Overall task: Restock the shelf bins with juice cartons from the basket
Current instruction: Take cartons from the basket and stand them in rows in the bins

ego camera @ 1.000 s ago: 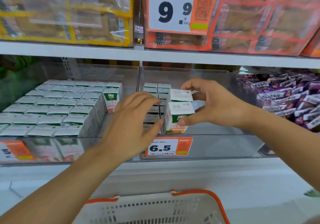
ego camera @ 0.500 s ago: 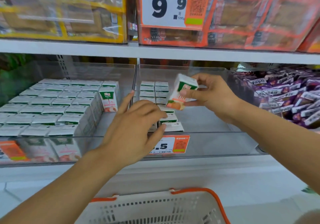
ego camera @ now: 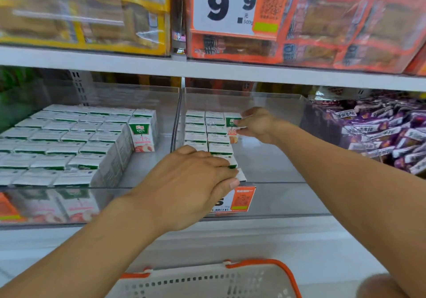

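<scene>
Fingers (ego camera: pixel 239 125) of the right hand (ego camera: pixel 258 125) are pinching a juice carton (ego camera: pixel 232 122) at the back of the middle bin (ego camera: pixel 276 183), setting it upright as the start of a third row, just beside the two rows already standing along that bin's left wall. Meanwhile the left hand (ego camera: pixel 191 182) is lying with its fingers straight and flat across the tops of the front cartons (ego camera: pixel 219 148) near the bin's front edge, pressing on them rather than gripping anything. Judging by how things are lying, the restocking is sitting somewhere around halfway: the left bin (ego camera: pixel 138 183) is looking nearly full with its packed cartons (ego camera: pixel 69 141), while the middle bin is showing bare floor across its right half, so several more rows are remaining. Below the shelf, the basket (ego camera: pixel 285 272) is peeking in at the bottom edge, and its contents are not showing. Each carton is appearing as a small white box with a green band and an orange fruit picture lower down, though the held one is looking blurred.
</scene>
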